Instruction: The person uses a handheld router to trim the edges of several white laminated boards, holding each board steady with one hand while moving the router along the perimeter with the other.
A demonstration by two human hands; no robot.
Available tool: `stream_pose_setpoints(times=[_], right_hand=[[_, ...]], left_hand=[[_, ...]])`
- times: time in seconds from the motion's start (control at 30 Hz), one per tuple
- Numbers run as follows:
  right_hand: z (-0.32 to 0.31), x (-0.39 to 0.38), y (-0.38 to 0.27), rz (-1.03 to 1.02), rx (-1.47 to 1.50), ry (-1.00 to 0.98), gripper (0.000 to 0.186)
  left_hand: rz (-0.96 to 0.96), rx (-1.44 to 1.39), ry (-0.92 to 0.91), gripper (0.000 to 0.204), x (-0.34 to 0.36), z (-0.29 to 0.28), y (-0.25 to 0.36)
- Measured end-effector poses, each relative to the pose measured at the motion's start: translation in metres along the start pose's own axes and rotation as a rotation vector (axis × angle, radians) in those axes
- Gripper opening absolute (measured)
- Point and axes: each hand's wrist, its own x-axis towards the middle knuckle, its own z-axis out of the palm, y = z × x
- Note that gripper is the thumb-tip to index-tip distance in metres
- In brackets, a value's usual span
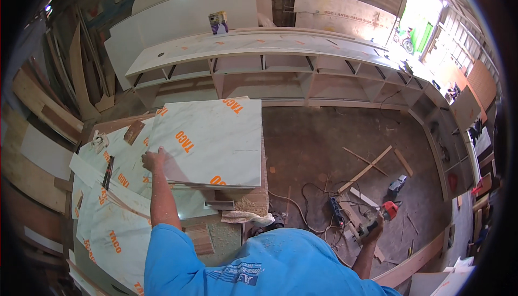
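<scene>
A white marbled panel point(216, 139) with orange print lies on top of a stack of sheets. At its left edge is my left hand point(155, 159), the thumb toward the top face and the fingers curled by the rim, closed on the panel. Out to the right and low over the floor, my right hand point(372, 231) is wrapped round a red-and-grey power tool point(387, 210); its exact kind is too small to tell. Below the front of the stack sit a pale cloth point(249, 218) and a short channel-shaped piece point(219, 205).
More marbled sheets point(116, 242) spread at the left. A black power strip point(336, 211) with trailing cords and wood strips point(372, 169) lie on the floor, near a blue-grey tool point(397, 186). A long white cabinet point(270, 48) stands beyond, a box point(218, 22) on top.
</scene>
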Motion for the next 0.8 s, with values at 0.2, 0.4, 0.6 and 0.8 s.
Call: stream_pose_setpoints(times=[0.2,0.4,0.6,0.8], right_hand=[[-0.036,-0.003,-0.004,0.025,0.01,0.011,0.043],[0.024,0.025,-0.001,-0.039,0.095,-0.003,0.028],[0.184,-0.016,-0.03,-0.129,0.097,-0.29,0.03],[0.314,0.005,-0.032,-0.37,0.145,-0.48,0.034]], left_hand=[[-0.005,-0.031,0.09,0.087,-0.023,0.004,0.009],[0.031,-0.167,0.174,0.086,-0.059,0.022,0.031],[0.045,-0.145,0.166,0.083,-0.065,0.018,0.036],[-0.036,-0.109,0.069,0.081,-0.063,0.021,0.049]])
